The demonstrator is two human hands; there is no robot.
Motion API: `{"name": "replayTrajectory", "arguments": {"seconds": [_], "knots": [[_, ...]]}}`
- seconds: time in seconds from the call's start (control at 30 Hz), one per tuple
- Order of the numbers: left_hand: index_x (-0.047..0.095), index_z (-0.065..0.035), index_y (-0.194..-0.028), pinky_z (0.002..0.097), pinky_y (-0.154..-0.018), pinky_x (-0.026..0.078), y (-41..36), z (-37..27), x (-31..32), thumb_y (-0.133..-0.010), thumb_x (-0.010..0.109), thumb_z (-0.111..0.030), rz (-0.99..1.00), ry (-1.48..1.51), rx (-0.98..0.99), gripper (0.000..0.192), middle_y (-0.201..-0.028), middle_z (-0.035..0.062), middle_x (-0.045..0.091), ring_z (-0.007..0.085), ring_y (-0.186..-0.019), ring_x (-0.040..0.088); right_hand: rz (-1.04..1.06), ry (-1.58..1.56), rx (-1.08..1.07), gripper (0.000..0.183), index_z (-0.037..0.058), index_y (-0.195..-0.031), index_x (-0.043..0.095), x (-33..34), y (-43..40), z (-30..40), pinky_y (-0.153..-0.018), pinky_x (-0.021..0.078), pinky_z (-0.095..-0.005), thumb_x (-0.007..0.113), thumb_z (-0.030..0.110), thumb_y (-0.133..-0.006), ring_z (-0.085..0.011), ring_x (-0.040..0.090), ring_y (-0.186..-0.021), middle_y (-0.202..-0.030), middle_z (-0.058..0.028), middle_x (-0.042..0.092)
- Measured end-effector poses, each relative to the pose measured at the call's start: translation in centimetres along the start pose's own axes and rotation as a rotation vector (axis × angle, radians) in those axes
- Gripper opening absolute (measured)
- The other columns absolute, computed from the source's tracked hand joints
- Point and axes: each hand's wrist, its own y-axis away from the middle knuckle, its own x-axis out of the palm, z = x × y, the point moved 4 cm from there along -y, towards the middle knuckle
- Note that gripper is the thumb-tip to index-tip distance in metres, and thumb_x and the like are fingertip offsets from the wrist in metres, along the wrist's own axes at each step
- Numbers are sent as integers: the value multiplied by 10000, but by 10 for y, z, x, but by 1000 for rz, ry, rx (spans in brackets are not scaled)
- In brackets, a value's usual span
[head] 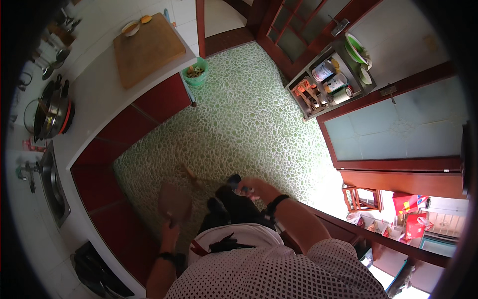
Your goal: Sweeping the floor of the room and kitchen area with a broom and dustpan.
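Note:
My left hand grips the dark handle of a broad, flat, brownish blade-like tool. Motion blurs it, so its exact kind cannot be told. My right hand hangs over the floor in front of my dark shoes, with its fingers bent. A small bluish spot shows at those fingers; whether they hold something is unclear. Between and beyond my hands, a blurred tan, elongated thing shows against the green pebble-patterned floor.
To my left runs a counter with a wooden cutting board, a bowl, stacked pots and a sink. A green waste bin stands at its far end. A low shelf holds cans across the floor.

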Motion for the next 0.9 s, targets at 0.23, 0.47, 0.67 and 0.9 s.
{"name": "replayTrajectory", "arguments": {"seconds": [0.23,0.47,0.67,0.9], "knots": [[493,-86,-1311,297,-452,357,39,77,-12,-898,586,-127,-16,139,-174,426,-787,52,564,123,-518,452,-260,-126,-142,192,87,-660,548,-90,41,20,-326,283,-264,626,164,-817,-106,365,-346,-542,-23,518],[520,-110,-1280,312,-390,315,48,124,-21,-912,571,-200,-10,279,-389,381,-605,46,504,147,-426,425,-282,1,-226,189,38,-666,586,-63,68,-29,-315,279,-286,653,166,-788,-139,415,-344,-523,-64,522],[557,-107,-1215,315,-355,281,37,118,-15,-934,525,-279,45,589,-638,331,-560,48,498,153,-388,408,9,-83,-113,125,49,-753,595,-33,59,-46,-321,287,-271,662,146,-796,-117,400,-343,-561,-57,538],[530,-67,-1317,307,-403,354,48,-40,52,-867,623,-115,-213,190,-200,463,-649,32,528,126,-472,476,40,127,140,147,104,-768,612,-147,-17,10,-384,375,-267,703,218,-751,-123,448,-421,-630,-33,572]]}}
